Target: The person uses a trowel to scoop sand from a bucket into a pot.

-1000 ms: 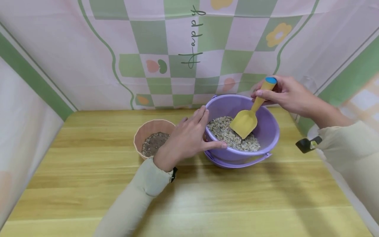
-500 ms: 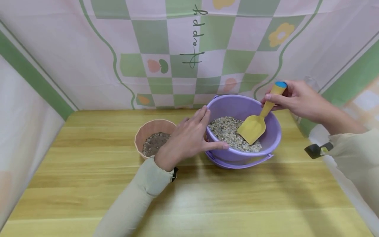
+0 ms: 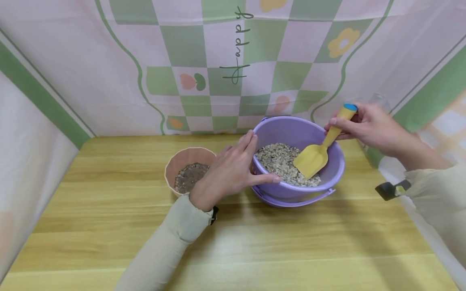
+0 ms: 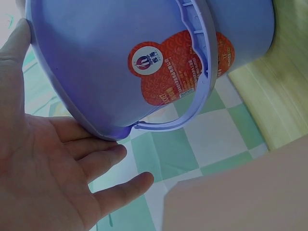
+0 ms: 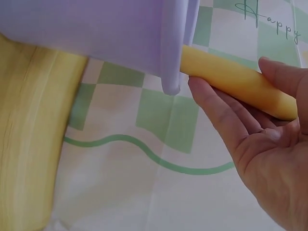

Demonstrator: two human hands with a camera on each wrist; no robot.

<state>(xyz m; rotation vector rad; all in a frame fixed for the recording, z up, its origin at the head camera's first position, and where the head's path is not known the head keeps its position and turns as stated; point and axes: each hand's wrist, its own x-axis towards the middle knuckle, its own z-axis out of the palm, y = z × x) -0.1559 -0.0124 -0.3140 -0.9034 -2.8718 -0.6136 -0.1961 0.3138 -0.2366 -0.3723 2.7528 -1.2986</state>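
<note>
A purple bucket (image 3: 291, 127) stands tilted toward the left on the wooden table, with pale gravel (image 3: 274, 159) inside. My right hand (image 3: 371, 127) grips the handle of a yellow toy shovel (image 3: 311, 161), whose blade rests at the gravel's right side. In the right wrist view the shovel's handle (image 5: 231, 74) passes over the bucket's rim between thumb and fingers. My left hand (image 3: 229, 169) touches the bucket's left rim with fingers extended and the thumb over the near edge. The left wrist view shows that hand's palm (image 4: 43, 168) beside the rim.
Left of the bucket, partly behind my left hand, is a peach-coloured pot (image 3: 178, 161) holding brown, grainy material. The bucket's handle (image 3: 302, 201) hangs down at its near side. A patterned cloth (image 3: 222, 44) rises behind the wooden table (image 3: 109, 218).
My right hand has moved right and toward me with the shovel, and the blade has slid to the right over the gravel. The left hand and bucket stay in place.
</note>
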